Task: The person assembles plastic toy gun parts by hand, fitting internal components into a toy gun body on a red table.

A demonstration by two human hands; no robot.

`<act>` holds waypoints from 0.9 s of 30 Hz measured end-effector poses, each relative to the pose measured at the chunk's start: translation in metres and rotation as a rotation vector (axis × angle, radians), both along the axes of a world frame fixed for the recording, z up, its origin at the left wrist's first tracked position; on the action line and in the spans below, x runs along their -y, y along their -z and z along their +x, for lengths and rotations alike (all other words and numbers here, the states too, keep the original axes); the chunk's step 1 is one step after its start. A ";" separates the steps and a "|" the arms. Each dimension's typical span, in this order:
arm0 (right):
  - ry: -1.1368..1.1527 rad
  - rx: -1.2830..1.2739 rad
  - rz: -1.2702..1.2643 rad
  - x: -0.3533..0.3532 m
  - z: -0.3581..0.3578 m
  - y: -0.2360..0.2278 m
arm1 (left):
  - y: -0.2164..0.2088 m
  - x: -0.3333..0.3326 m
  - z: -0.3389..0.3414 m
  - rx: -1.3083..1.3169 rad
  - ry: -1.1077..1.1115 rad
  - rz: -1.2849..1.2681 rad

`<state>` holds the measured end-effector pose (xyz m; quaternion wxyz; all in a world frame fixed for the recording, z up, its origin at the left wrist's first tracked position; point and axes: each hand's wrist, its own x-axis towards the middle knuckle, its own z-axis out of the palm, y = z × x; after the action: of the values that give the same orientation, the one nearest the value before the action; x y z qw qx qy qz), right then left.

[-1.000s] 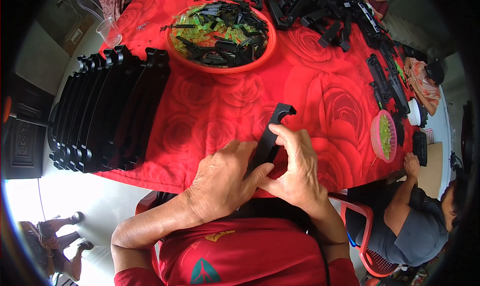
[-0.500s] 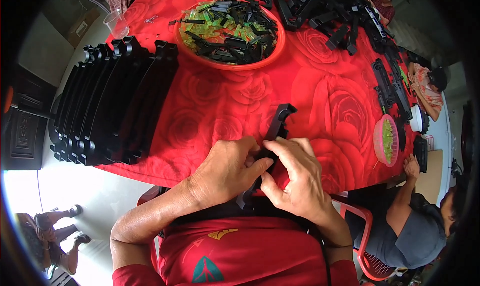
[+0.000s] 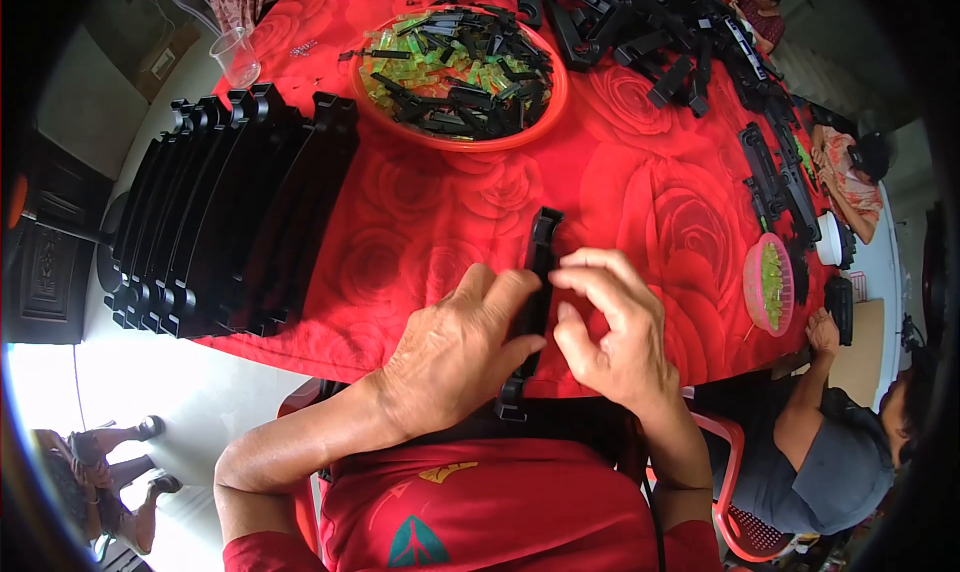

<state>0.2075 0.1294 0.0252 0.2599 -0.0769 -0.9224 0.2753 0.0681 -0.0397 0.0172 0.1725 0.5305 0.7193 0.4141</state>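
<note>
A long black plastic bracket-like part [image 3: 541, 240] with hooked ends stands lengthwise in front of me at the table's near edge. My left hand [image 3: 452, 350] grips its middle from the left, thumb and fingers closed on it. On the other side my right hand [image 3: 625, 344] has its fingers apart and curved, with the fingertips close to the part; whether they touch it I cannot tell. Beyond my hands lies a round orange-red basin [image 3: 470, 144] holding many small black pieces and yellow-green translucent pieces.
Similar long black parts [image 3: 225, 212] form a row at the left. Loose black parts [image 3: 640, 32] are heaped at the far right. A pink basket [image 3: 752, 290] holds green pieces. A plastic cup [image 3: 236, 60] stands far left. Other people sit around, one close at my right [image 3: 840, 472].
My right hand has drawn away to the right from the black part and its fingers have spread. The part has turned to stand more upright in the picture, still in my left hand.
</note>
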 end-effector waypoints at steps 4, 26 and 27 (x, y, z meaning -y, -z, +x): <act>0.062 0.066 -0.020 -0.008 -0.013 0.018 | -0.010 0.005 -0.003 -0.272 0.142 -0.104; -0.015 0.166 -0.045 0.043 0.024 0.011 | -0.006 -0.036 -0.030 -0.249 0.330 -0.312; -0.002 0.172 -0.036 0.043 0.024 0.014 | -0.008 -0.035 -0.031 -0.236 0.326 -0.343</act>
<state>0.2316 0.0863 0.0112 0.1778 -0.1038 -0.9363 0.2845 0.0374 -0.0043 0.0249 0.2391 0.6472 0.6990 0.1881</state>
